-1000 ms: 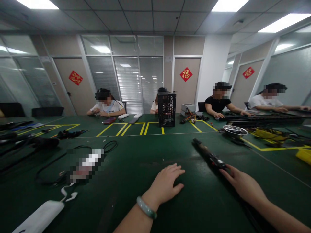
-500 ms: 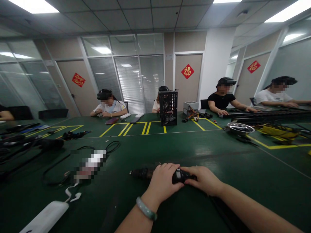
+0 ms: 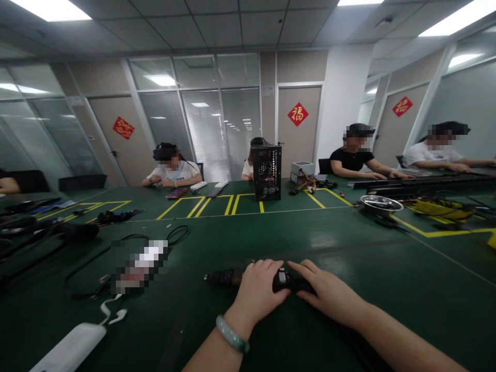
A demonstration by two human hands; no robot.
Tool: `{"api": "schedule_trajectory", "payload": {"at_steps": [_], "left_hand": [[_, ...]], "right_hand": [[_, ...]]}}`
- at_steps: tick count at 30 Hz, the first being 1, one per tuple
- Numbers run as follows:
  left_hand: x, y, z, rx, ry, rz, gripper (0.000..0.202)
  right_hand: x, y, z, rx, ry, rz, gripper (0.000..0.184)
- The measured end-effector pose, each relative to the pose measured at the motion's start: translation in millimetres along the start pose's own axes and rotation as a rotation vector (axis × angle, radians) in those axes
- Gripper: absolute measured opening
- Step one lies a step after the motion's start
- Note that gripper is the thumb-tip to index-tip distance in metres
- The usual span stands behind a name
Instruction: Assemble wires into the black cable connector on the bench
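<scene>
**2 Hands on 1 Black Tool**

We have both hands on a black power tool (image 3: 284, 279). It lies flat on the green table (image 3: 349, 243), close in front of us. Our left hand (image 3: 258, 290) is cupped over its middle, with the fingers curled down around it. Our right hand (image 3: 329, 295) rests on the back end. Its fingers are mostly straight and loose, not wrapped round. The thin front end of the tool pokes out to the left.

What could go wrong? We think the tool could roll or slide. It looks round, the table top looks smooth and shiny, and only 1 hand really grips it. A finger could also press a button by mistake and make the tip spin. Black cables (image 3: 96, 256) lie on the table to the left, and the tip could catch them if the tool slid that way.

The table is very big and dark green, with yellow lines (image 3: 201, 205) that mark out boxes. Farther off stand a metal bowl (image 3: 381, 204) and a black computer case (image 3: 266, 173). A white thing (image 3: 70, 349) lies near our left elbow.

4 other people sit along the far side, busy with their own things. Behind them are glass walls and doors with 3 red signs (image 3: 297, 114). Bright lights shine from the ceiling.
</scene>
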State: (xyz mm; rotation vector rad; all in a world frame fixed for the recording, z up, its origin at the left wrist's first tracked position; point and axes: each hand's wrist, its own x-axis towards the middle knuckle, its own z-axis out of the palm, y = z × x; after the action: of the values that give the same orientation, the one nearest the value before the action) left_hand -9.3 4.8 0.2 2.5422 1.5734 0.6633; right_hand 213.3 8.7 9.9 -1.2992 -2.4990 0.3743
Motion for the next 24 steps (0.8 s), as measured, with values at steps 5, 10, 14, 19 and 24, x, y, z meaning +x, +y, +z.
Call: {"api": "schedule_trajectory", "payload": {"at_steps": [5,10,14,19,24], "left_hand": [[0.6,1.8,1.5,-0.015,0.014,-0.031,0.056],[-0.8,4.7,-2.5,-0.008,0.005,-0.067,0.048],[-2.0,8.0,-7.8,0.020,-0.023,-0.119,0.036],[-2.2,11.5,-8.5,0.047,-0.026,-0.146,0.028],[-0.6,10.3,-4.6,0.066,0.025,-0.114,0.027]], "right_hand": [[-4.1,-21.4,-14.4,-0.167,-0.026,0.267,0.030],[-3.8,-33.7,-26.5,-0.245,-0.265,0.323,0.017],[-3.7,-22.4,-21.9,-0.097,-0.280,0.321,0.013],[-4.9,-1.0,-9.8,0.344,-0.353,0.276,0.029],[-0.2,12.8,-8.2,0.811,-0.323,0.213,0.026]]}}
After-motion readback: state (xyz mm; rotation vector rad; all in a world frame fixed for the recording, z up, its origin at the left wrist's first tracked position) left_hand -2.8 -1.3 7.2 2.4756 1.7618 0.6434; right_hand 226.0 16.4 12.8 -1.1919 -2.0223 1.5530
